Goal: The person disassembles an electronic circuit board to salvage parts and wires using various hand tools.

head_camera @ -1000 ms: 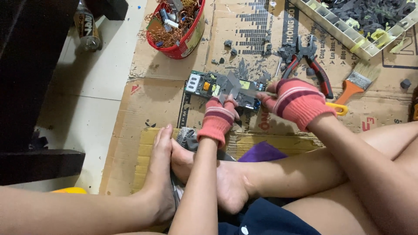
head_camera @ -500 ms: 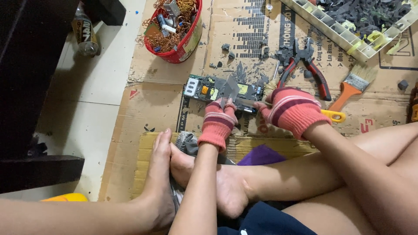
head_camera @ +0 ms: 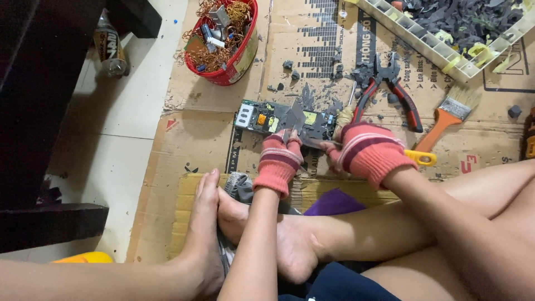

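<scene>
Both hands wore striped red knit gloves, and each grip was closed. From the head camera, my left hand (head_camera: 278, 161) pinched the lower edge of a grey metal plate (head_camera: 293, 118) standing on the green circuit board (head_camera: 284, 120), fingers curled tight around it. My right hand (head_camera: 368, 153) was clenched just right of the board around a tool with a yellow handle (head_camera: 419, 158) jutting out behind the glove; its working end ran toward the plate, though I could not tell what kind of tip it had.

The board lay flat on the cardboard sheet (head_camera: 189, 139) covering the floor, just beyond my crossed feet. Red-handled pliers (head_camera: 390, 89) lay right of the board, an orange-handled paintbrush (head_camera: 448, 114) farther right. A red bowl of copper wire scraps (head_camera: 225, 39) sat beyond the board to the left, a pale tray of dark fragments (head_camera: 446, 53) beyond it to the right, and grey crumbs lay scattered just behind it.

I judged I was mid-way through prying that plate off the board. The next move called for steady leverage from the tool while my left hand kept the plate from twisting, and for the tip staying clear of my fingers.
</scene>
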